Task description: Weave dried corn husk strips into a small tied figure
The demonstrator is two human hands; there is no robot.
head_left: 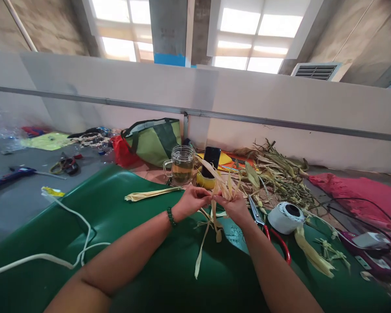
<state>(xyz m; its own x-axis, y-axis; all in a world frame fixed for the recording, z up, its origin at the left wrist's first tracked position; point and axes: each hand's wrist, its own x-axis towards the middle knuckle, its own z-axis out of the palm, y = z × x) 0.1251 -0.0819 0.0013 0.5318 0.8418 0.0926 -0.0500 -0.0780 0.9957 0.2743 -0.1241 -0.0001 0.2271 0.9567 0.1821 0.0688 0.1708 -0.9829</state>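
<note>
Pale dried corn husk strips (226,184) stick up out of my right hand (236,208), which is closed around them. Facing it, my left hand (192,202) pinches the husk with thumb and forefinger, the fingertips of both hands almost meeting. A green bead bracelet circles the left wrist. Loose husk ends (200,252) dangle below the hands over the green mat (169,269). To the left of my left hand lies a tied bundle of husk strips (151,194). Red-handled scissors (267,230) rest beside my right forearm, partly hidden by it, near a white spool of thread (286,217).
Behind my hands stand a glass mug (182,165) of amber liquid and a phone (210,161) propped on a yellow roll. A heap of dried stalks (280,178) lies back right, near pink cloth (358,195). A white cable (84,234) crosses the mat's left; a green bag (156,139) leans behind.
</note>
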